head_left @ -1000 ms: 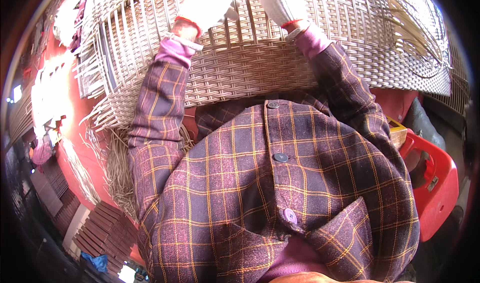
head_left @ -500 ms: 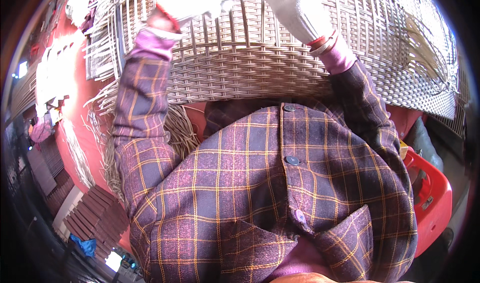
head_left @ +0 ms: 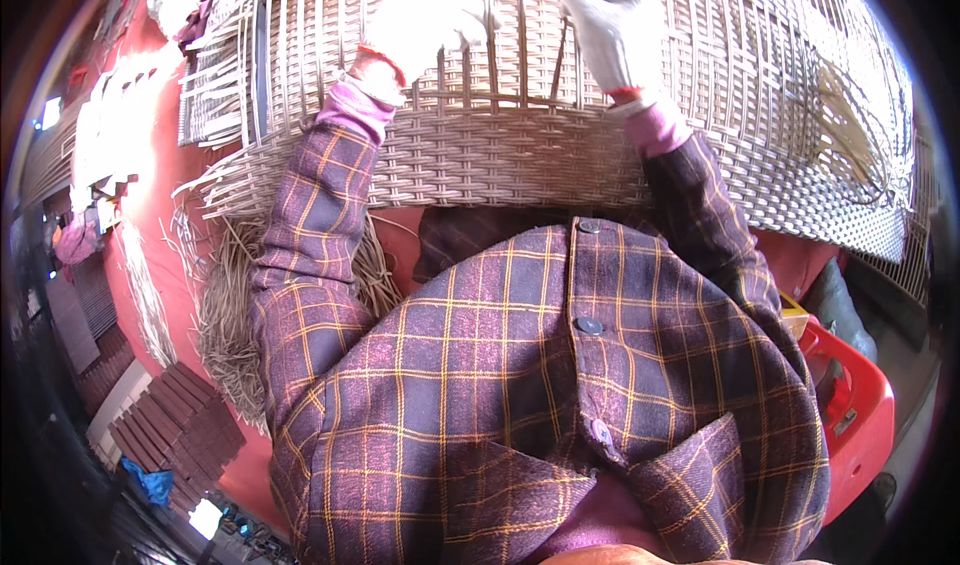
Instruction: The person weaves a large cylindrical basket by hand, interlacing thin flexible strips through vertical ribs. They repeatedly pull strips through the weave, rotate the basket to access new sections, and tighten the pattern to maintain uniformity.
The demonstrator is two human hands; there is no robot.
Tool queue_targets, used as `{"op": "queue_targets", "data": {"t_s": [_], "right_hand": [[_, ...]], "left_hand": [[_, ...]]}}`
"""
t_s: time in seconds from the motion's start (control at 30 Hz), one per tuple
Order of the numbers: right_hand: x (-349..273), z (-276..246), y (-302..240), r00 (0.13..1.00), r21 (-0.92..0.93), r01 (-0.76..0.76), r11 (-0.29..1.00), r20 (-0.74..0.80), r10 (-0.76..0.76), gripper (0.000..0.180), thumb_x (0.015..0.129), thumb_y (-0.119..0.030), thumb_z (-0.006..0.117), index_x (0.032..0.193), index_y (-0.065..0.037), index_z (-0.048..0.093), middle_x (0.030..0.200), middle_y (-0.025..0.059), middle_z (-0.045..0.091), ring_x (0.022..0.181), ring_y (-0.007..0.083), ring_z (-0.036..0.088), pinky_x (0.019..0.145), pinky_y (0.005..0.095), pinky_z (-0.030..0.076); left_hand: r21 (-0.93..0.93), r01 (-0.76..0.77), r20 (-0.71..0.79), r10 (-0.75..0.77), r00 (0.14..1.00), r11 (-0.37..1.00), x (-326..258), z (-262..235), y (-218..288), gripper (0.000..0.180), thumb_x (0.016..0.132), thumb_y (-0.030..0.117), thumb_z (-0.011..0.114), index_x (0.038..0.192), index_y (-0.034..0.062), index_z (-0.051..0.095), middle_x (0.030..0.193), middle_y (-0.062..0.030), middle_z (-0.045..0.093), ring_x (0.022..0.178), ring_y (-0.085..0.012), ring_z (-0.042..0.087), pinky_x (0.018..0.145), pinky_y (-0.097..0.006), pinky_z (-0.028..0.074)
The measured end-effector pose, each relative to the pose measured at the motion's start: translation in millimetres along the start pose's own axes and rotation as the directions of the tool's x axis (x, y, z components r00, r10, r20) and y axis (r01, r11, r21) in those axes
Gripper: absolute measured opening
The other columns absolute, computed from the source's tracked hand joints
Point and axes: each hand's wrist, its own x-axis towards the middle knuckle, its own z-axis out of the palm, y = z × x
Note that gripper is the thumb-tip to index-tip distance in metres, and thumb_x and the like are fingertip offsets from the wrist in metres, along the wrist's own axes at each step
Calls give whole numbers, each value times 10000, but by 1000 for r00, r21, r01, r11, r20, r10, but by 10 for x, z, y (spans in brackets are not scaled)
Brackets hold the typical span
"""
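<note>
A woven wicker panel (head_left: 500,160) in brownish-grey strands lies across in front of me, its close weave nearest my body and upright strands farther off. Over its upper part is my left hand (head_left: 430,15) in a white glove, bleached by glare, so its grip does not show. To the right, my right hand (head_left: 615,30), also gloved in white, has its fingers curled together at the top edge of the view. A dark strand (head_left: 560,60) runs down from beside those fingers into the weave. What the right fingers pinch is hidden.
Loose strands (head_left: 235,315) are heaped on the red surface (head_left: 150,295) at left. Brown slats (head_left: 180,420) lie lower left beside a blue scrap (head_left: 150,480). A red plastic chair (head_left: 865,415) stands at right. Loose strand ends (head_left: 845,125) stick out at the panel's right.
My left hand has shifted right and slightly down over the panel. My right hand has turned more upright and moved a little, and a dark strand now shows beside its fingers.
</note>
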Motion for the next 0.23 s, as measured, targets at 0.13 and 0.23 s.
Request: {"op": "queue_targets", "data": {"t_s": [0.13,0.23], "right_hand": [[-62,38,267,961,-422,195,886,264,-85,234,1021,-144,681,1216,-157,808,843,-17,770,557,2,522,465,211,413],[-69,432,564,937,-150,169,974,332,-111,214,1015,-115,674,1170,-147,819,881,66,804,585,53,596,531,198,472]], "left_hand": [[297,-236,100,216,971,925,117,-70,-184,257,1056,118,647,1274,10,731,1000,-121,794,725,-187,739,614,-259,612],[7,-99,12,99,995,995,194,-72,-400,275,1075,136,623,1311,46,731,1025,-132,791,750,-218,747,622,-265,615]]}}
